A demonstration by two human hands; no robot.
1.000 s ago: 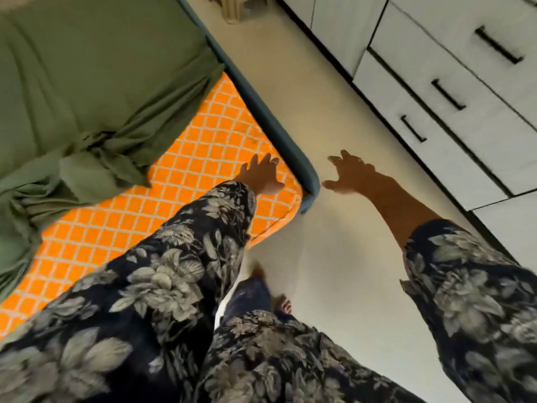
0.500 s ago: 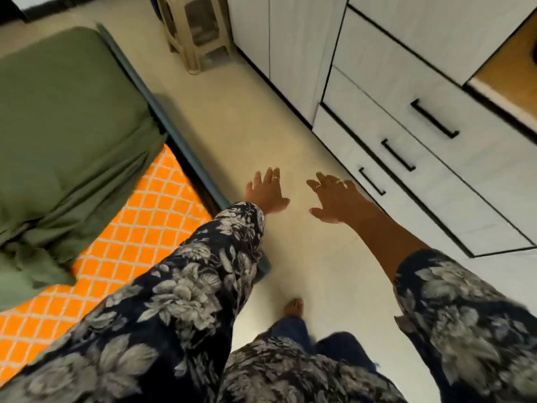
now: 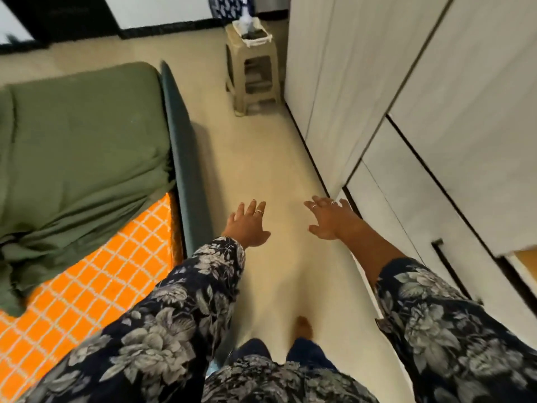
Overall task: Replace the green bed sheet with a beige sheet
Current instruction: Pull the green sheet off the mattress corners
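Note:
The green bed sheet (image 3: 81, 158) lies on the bed at the left, its near end pulled back and bunched. Below the bunched edge shows the orange checked mattress (image 3: 87, 280). My left hand (image 3: 247, 225) is stretched out over the floor just right of the bed's edge, fingers straight, holding nothing. My right hand (image 3: 331, 219) reaches forward near the white wardrobe, fingers spread and empty. No beige sheet is in view.
A dark teal bed frame edge (image 3: 186, 175) runs along the mattress. White wardrobe doors and drawers (image 3: 421, 141) with black handles line the right side. A beige plastic stool (image 3: 252, 71) stands at the far end of the cream floor aisle (image 3: 261, 158). My foot (image 3: 303, 327) is below.
The view has swung up and along the aisle. My left hand has come off the orange mattress corner and now hovers over the floor; both hands stay empty and have drawn closer together.

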